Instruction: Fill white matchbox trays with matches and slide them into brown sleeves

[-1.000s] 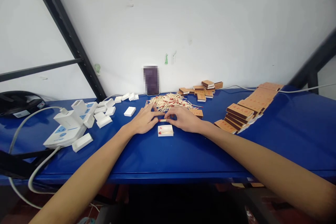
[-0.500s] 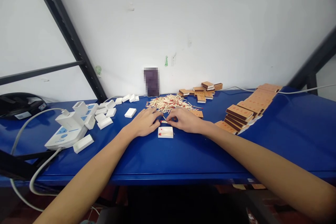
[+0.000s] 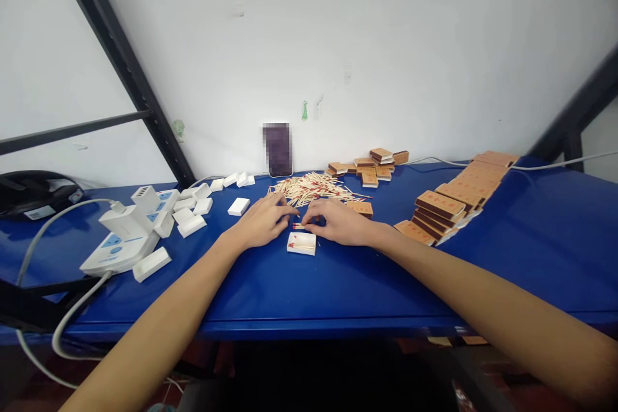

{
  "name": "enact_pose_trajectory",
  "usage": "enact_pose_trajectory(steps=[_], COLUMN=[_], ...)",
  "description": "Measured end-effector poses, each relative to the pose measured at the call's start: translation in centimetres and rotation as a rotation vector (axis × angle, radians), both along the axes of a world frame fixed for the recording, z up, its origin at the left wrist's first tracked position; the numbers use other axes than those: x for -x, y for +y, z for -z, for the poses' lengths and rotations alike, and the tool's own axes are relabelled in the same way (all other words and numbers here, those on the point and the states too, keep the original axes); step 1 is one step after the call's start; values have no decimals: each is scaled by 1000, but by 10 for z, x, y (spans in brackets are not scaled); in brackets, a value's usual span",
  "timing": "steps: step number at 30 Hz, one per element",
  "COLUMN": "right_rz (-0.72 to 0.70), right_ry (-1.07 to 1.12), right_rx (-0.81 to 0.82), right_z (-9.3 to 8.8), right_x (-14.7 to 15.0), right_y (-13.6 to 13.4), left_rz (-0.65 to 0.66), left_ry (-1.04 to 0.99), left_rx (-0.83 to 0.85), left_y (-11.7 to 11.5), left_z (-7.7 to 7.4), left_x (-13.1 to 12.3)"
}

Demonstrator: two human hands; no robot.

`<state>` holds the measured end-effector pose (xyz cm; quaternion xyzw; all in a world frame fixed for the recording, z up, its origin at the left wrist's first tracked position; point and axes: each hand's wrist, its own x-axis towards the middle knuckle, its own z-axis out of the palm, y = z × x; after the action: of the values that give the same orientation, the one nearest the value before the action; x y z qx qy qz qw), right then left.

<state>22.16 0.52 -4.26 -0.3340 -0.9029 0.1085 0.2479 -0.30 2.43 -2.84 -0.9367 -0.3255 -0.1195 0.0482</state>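
Head view, hands (image 3: 263, 220) (image 3: 335, 221), slim wooden matchsticks (image 3: 297, 226), rectangular tray (image 3: 305, 238)

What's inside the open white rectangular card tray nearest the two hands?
The tray holds several pale, red-tipped wooden matchsticks, lying lengthwise, with some bare white floor showing; the floor directly beneath them is covered.

I count one tray (image 3: 301, 252) of matches (image 3: 303, 246), one match heap (image 3: 316, 188), over ten other white trays (image 3: 238, 207), over fifteen brown matchboxes (image 3: 438, 203).
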Motion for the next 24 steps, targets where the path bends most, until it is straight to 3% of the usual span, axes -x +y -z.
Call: enact_pose_trajectory(steps=[13,20,24], right_rz=[-59,41,-91], right_ry=[-20,52,54], right_rx=[-15,-95,-9], right_z=[-3,-7,-18], right_x=[1,-1,1], right_y=[-5,-6,-20], left_rz=[7,-9,-4], left_ry=[7,9,9], left_rx=[-14,0,26], left_y=[2,-5,-6], left_z=[2,0,-2], left_x=[-2,-4,-5])
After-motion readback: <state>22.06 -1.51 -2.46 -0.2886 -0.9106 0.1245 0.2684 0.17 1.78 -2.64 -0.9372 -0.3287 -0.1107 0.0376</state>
